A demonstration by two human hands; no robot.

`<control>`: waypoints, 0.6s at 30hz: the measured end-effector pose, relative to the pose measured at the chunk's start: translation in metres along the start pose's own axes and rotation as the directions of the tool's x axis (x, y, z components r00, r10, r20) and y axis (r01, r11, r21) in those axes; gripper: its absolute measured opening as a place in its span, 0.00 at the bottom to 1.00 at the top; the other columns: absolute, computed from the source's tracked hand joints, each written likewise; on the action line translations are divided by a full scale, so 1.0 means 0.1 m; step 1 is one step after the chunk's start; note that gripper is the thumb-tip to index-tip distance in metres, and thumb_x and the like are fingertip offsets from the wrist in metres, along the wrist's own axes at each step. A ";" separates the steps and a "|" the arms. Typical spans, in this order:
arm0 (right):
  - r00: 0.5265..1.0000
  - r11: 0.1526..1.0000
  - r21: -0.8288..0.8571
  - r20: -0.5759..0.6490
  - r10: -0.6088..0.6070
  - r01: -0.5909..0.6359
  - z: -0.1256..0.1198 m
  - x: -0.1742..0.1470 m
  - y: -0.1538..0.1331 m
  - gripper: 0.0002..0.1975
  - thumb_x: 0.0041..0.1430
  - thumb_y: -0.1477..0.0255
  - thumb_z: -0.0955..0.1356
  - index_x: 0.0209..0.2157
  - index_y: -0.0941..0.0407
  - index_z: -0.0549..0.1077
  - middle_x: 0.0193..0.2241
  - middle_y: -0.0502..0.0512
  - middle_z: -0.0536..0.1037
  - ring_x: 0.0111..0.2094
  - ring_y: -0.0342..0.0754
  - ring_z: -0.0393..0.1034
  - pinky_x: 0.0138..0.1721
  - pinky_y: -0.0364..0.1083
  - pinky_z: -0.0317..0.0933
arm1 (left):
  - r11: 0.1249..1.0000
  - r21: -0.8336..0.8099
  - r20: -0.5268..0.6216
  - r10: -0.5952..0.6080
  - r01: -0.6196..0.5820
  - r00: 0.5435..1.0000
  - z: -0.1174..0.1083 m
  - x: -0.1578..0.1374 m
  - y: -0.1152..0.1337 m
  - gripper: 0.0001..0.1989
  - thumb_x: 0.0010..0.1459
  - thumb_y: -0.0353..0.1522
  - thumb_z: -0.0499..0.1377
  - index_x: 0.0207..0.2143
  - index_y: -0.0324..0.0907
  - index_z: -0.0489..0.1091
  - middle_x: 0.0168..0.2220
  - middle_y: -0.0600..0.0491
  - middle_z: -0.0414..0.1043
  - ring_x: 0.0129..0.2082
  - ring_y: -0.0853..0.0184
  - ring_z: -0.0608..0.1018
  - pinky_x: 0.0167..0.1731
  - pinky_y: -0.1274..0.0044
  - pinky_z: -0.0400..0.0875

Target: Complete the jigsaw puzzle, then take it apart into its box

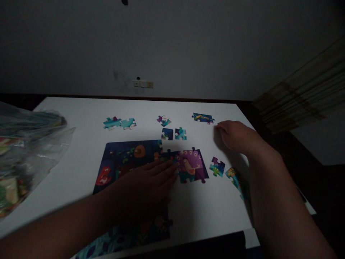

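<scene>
My left hand lies flat with fingers stretched over the joined jigsaw puzzle, a dark blue picture with a red animal at its left. Its fingertips reach a joined purple section showing a pale bird-like figure. My right hand is above the table's right side, its fingers drawn together and pointing left; whatever they may hold is hidden. Just beyond its fingertips is a blue and yellow puzzle section. Below that hand lie a purple and teal piece and an orange and teal section, partly covered by my forearm.
Loose pieces lie toward the back: a teal pair, a purple and white piece, a dark blue corner piece and a teal piece. Clear plastic bags sit at left. A wall with sockets stands behind the white table.
</scene>
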State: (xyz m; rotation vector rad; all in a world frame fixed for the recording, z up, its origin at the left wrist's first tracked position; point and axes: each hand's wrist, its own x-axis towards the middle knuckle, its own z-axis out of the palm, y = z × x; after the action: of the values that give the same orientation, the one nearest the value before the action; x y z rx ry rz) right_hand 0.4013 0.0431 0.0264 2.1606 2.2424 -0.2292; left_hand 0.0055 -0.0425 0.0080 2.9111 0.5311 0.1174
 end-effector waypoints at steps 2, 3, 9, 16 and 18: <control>0.997 0.997 -0.029 0.024 0.073 -0.072 -0.02 -0.01 -0.04 0.24 0.74 0.64 0.61 0.57 0.56 0.85 0.55 0.73 0.86 0.54 0.71 0.82 0.55 0.67 0.73 | 0.999 0.037 -0.037 0.025 -0.023 0.999 -0.01 0.00 0.02 0.23 0.80 0.35 0.54 0.69 0.33 0.74 0.73 0.37 0.73 0.73 0.48 0.76 0.70 0.59 0.76; 0.995 0.995 -0.035 0.036 0.097 -0.096 -0.02 -0.02 -0.05 0.25 0.75 0.64 0.60 0.57 0.56 0.84 0.56 0.73 0.85 0.55 0.71 0.82 0.55 0.66 0.73 | 0.998 0.054 -0.057 0.037 -0.034 0.998 -0.01 0.00 0.03 0.22 0.80 0.34 0.54 0.67 0.34 0.76 0.72 0.39 0.75 0.72 0.50 0.78 0.70 0.60 0.76; 0.994 0.993 -0.052 0.033 0.107 -0.105 0.04 -0.04 -0.03 0.25 0.75 0.64 0.60 0.57 0.57 0.84 0.56 0.73 0.86 0.57 0.72 0.81 0.58 0.67 0.74 | 0.984 0.115 -0.114 0.146 -0.133 0.983 -0.03 0.00 0.00 0.16 0.78 0.34 0.60 0.59 0.34 0.81 0.66 0.38 0.80 0.66 0.54 0.82 0.67 0.65 0.78; 0.997 0.997 -0.009 0.028 0.079 -0.078 -0.09 -0.03 -0.04 0.22 0.73 0.63 0.64 0.53 0.58 0.86 0.56 0.73 0.86 0.55 0.72 0.82 0.57 0.67 0.74 | 0.960 0.166 -0.125 0.249 -0.227 0.960 -0.03 -0.02 -0.02 0.14 0.78 0.30 0.58 0.54 0.36 0.83 0.61 0.44 0.84 0.62 0.57 0.84 0.69 0.67 0.77; 0.997 0.992 0.107 -0.032 0.073 -0.069 -0.28 -0.17 0.00 0.20 0.71 0.65 0.65 0.51 0.58 0.86 0.55 0.72 0.87 0.54 0.70 0.83 0.58 0.65 0.74 | 0.953 0.180 -0.118 0.266 -0.243 0.957 -0.01 -0.05 -0.03 0.14 0.77 0.29 0.57 0.55 0.36 0.82 0.60 0.43 0.85 0.60 0.56 0.85 0.67 0.66 0.79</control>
State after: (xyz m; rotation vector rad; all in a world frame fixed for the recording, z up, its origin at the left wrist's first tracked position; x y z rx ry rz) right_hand 0.4043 0.0294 0.0556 2.3110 2.2151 -0.3171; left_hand 0.0002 -0.0413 0.0085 3.1377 0.1874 0.3325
